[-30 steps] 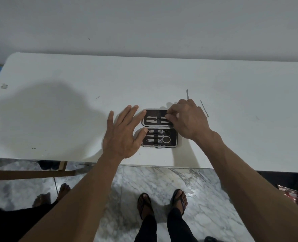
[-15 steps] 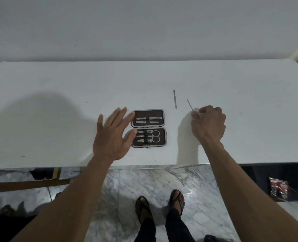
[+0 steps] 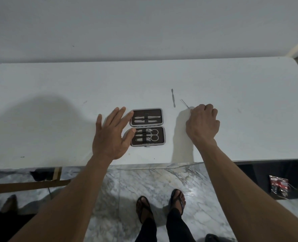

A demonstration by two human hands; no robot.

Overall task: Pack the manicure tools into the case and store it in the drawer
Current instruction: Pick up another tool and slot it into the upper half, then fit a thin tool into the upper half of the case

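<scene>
Case [image 3: 147, 126] lies open near table [image 3: 57, 88] front edge; right hand [image 3: 202, 125] moved off it, now pinching thin pick [image 3: 185, 104]; left hand [image 3: 110, 135] fingers spread, steadying case; packing continues

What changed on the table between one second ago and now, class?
The right hand left the open case, moved right and took hold of the thin pick. Unchanged: the left hand lies flat beside the case, and the double-ended tool lies loose on the table.
</scene>
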